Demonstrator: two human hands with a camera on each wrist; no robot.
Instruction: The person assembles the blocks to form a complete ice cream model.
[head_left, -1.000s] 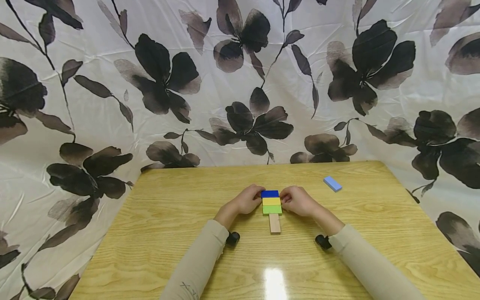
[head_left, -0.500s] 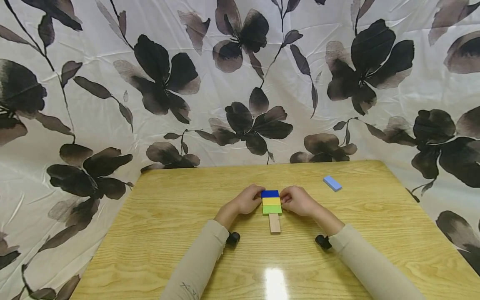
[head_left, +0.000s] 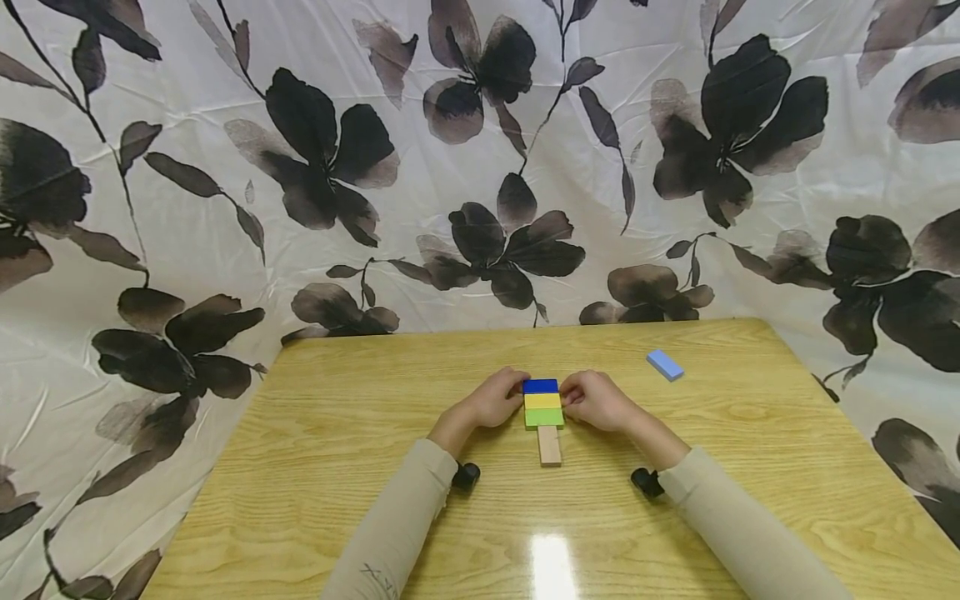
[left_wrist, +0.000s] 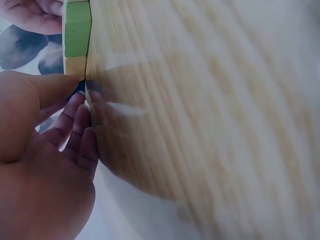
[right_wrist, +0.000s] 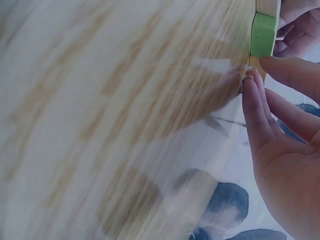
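Observation:
Four-sided wooden blocks lie in a column on the table: a dark blue block [head_left: 541,387] farthest away, then a yellow block [head_left: 542,402], a green block [head_left: 543,417] and a plain wood block [head_left: 550,447] set lengthwise below. My left hand [head_left: 501,398] holds the left end of the blue block, thumb by the yellow one in the left wrist view. From the other side my right hand [head_left: 598,403] has its fingertips at the blue block's right end, with its thumb beside the yellow block. In the right wrist view the fingers hide the blue block.
A light blue block [head_left: 665,365] lies apart at the back right of the wood-grain table [head_left: 337,500]. Behind the table's far edge hangs a white cloth [head_left: 450,167] with dark flowers. A black wrist camera [head_left: 467,477] sits under the left sleeve, another under the right.

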